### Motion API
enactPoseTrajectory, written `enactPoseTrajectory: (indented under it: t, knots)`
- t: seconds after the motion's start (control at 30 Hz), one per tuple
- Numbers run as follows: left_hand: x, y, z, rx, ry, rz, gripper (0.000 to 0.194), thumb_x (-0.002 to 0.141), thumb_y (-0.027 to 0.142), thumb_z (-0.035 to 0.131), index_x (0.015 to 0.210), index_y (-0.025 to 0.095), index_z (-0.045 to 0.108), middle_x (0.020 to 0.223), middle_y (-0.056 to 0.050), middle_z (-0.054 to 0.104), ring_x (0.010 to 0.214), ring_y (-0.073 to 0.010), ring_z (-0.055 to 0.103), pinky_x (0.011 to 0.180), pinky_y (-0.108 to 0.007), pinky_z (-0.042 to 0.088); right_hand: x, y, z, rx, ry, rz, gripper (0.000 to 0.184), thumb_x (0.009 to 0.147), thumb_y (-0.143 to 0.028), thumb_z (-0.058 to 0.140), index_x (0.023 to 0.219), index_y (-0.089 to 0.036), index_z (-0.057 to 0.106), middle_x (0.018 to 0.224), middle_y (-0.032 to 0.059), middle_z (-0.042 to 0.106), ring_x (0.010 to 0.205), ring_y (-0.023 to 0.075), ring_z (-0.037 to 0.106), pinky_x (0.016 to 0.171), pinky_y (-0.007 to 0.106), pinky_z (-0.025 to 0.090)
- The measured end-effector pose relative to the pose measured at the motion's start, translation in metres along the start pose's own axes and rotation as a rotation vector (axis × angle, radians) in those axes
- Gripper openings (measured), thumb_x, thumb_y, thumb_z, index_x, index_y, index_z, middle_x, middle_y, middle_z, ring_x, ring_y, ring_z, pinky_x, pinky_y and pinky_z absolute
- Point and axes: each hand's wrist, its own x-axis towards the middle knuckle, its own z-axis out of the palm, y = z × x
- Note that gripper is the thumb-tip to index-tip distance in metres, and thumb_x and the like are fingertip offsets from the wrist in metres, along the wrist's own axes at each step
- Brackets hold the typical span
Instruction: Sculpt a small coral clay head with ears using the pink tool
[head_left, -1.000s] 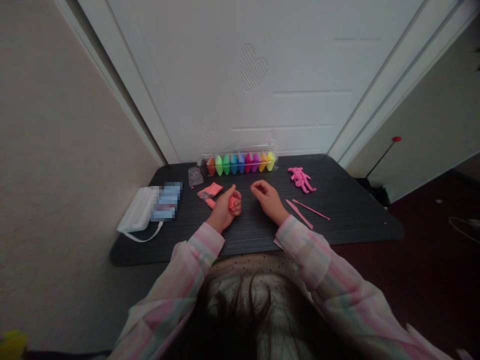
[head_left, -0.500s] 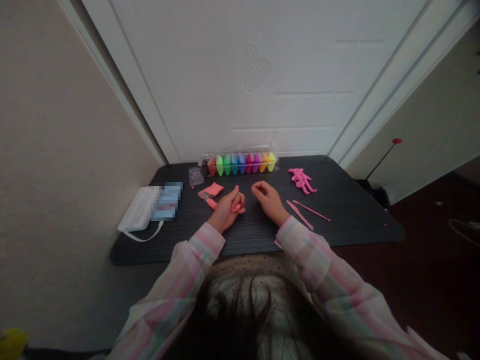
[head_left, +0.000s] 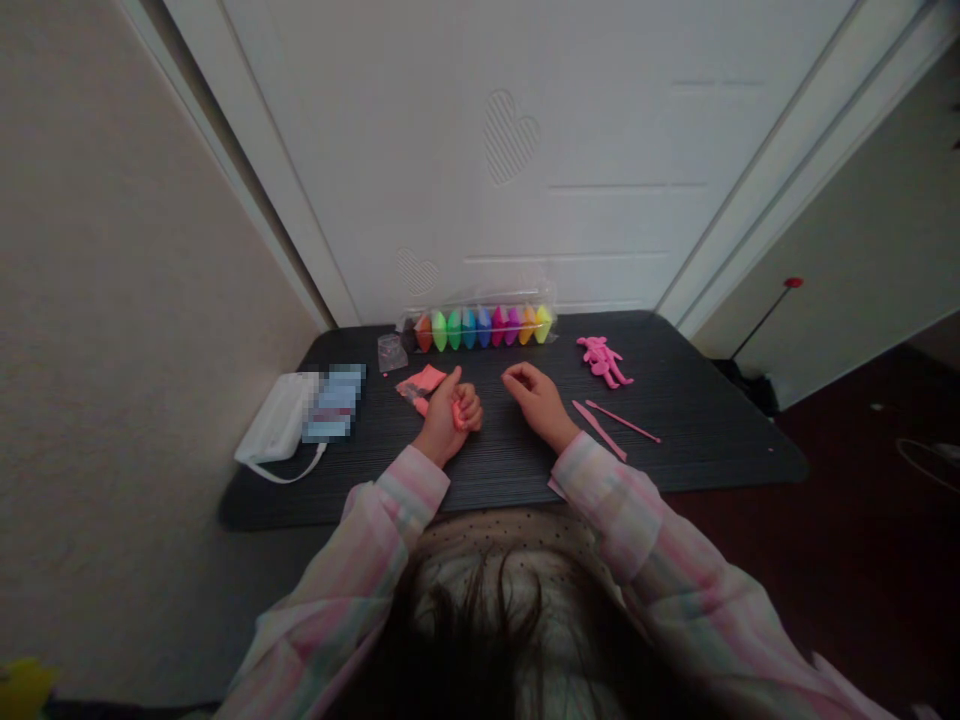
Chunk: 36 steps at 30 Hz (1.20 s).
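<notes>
My left hand (head_left: 448, 415) rests on the dark table (head_left: 675, 420), fingers curled into a fist round a lump of coral-pink clay (head_left: 457, 411). My right hand (head_left: 534, 396) lies a little to the right with fingers loosely curled and thumb near fingertips; what they hold, if anything, is too small to see. An opened coral clay wrapper (head_left: 420, 383) lies just left of my left hand.
A row of coloured clay packs (head_left: 480, 326) stands at the table's far edge against a white door. A pink clay figure (head_left: 602, 360) and two pink modelling tools (head_left: 609, 419) lie right of my hands. A white pouch (head_left: 281, 420) sits at the left.
My left hand opened half a second ago with the clay showing on the fingers, and has now closed into a fist round it. The right hand has barely moved.
</notes>
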Motion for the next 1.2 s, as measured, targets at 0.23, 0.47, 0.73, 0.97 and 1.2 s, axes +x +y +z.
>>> enactPoseTrajectory:
  t: [0.23, 0.47, 0.73, 0.97, 1.2]
  knots:
    - [0.002, -0.007, -0.001, 0.0, 0.073, 0.06, 0.011, 0.068, 0.004, 0.049, 0.07, 0.015, 0.051, 0.054, 0.004, 0.05, 0.05, -0.0048, 0.051, 0.048, -0.015, 0.038, 0.0, -0.001, -0.001, -0.003, 0.014, 0.003, 0.012, 0.072, -0.028, 0.046, 0.069, -0.018, 0.052, 0.067, -0.0005, 0.051, 0.065, 0.0134, 0.049, 0.061, 0.025, 0.037]
    - [0.001, -0.01, -0.001, 0.096, 0.09, 0.028, 0.011, 0.077, 0.022, 0.049, 0.079, 0.012, 0.053, 0.055, -0.002, 0.057, 0.043, -0.0076, 0.052, 0.038, -0.015, 0.036, 0.0, -0.003, -0.002, -0.003, 0.018, 0.008, 0.014, 0.072, -0.029, 0.046, 0.069, -0.018, 0.052, 0.067, -0.0006, 0.052, 0.065, 0.0132, 0.049, 0.061, 0.025, 0.037]
    - [0.001, -0.001, -0.003, 0.067, 0.069, 0.037, 0.039, 0.08, 0.046, 0.031, 0.062, 0.016, 0.049, 0.029, 0.008, 0.024, 0.024, -0.0044, 0.019, 0.029, -0.015, 0.015, 0.001, -0.001, -0.002, -0.021, 0.014, 0.024, 0.016, 0.073, -0.032, 0.045, 0.069, -0.018, 0.053, 0.067, -0.0008, 0.051, 0.064, 0.0134, 0.048, 0.06, 0.025, 0.036]
    - [0.0, -0.003, 0.003, 0.075, 0.085, 0.063, 0.017, 0.074, 0.018, 0.042, 0.087, 0.018, 0.052, 0.039, 0.006, 0.039, 0.031, -0.0053, 0.029, 0.033, -0.014, 0.015, 0.001, -0.001, -0.002, -0.012, 0.007, 0.025, 0.02, 0.074, -0.035, 0.044, 0.068, -0.018, 0.053, 0.066, -0.0006, 0.051, 0.064, 0.0133, 0.047, 0.06, 0.025, 0.036]
    - [0.004, -0.007, 0.001, 0.075, 0.119, 0.139, 0.014, 0.069, 0.015, 0.055, 0.081, 0.011, 0.058, 0.054, 0.002, 0.05, 0.054, -0.0056, 0.049, 0.046, -0.014, 0.035, 0.001, -0.001, -0.002, -0.005, 0.01, 0.019, 0.017, 0.074, -0.032, 0.045, 0.068, -0.018, 0.052, 0.066, -0.0011, 0.051, 0.064, 0.0128, 0.048, 0.06, 0.025, 0.036]
